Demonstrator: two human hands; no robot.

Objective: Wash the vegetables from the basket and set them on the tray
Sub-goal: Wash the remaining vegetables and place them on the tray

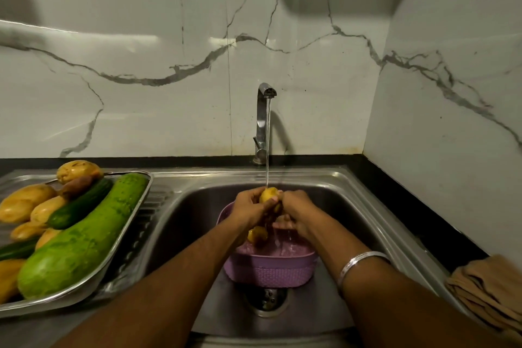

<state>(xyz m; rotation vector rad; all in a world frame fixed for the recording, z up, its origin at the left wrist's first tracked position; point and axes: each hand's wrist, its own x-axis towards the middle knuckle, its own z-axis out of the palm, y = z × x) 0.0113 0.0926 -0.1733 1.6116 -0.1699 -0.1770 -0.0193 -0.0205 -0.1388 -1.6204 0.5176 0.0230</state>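
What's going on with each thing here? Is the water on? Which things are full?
Tap: on, water running down.
Potato: held under the stream by both hands.
Left hand: gripping the potato.
Right hand: gripping the potato.
Basket: standing in the sink, one more potato inside.
Tray: loaded with potatoes, cucumbers and a big green gourd.
Cloth: folded on the counter.

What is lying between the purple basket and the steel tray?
In the head view, only bare metal: the sink wall and the ribbed draining board. No vegetable lies between the basket and the tray.
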